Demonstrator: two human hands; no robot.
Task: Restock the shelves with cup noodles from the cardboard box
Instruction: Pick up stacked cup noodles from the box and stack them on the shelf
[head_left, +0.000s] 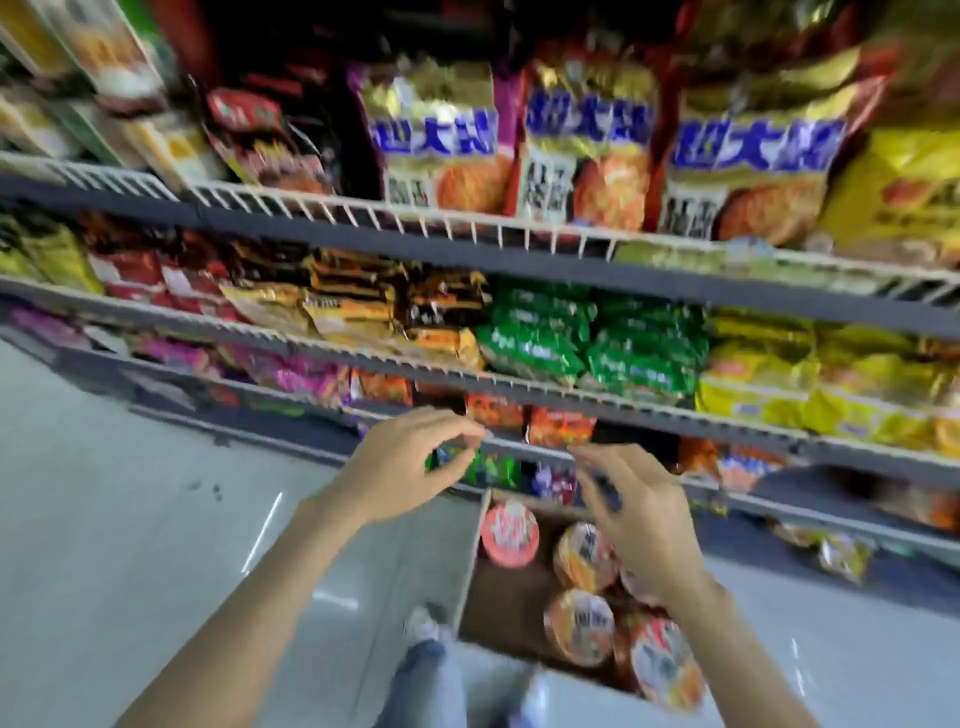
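An open cardboard box (470, 561) stands on the floor below the shelves. Inside it lie several cup noodles: one with a red lid (509, 532) at the far end, and orange-lidded ones (579, 626) nearer me. My left hand (410, 462) hovers above the box's left edge with fingers loosely curled, holding nothing. My right hand (634, 509) hovers over the box, fingers spread and bent, also holding nothing. The view is motion-blurred.
Wire-fronted shelves (467, 228) fill the upper view, packed with noodle packets: big gold bags (441, 135) on top, green (587, 338) and yellow packs (810, 384) below. A shoe (421, 623) and jeans leg stand left of the box on the grey floor (130, 519).
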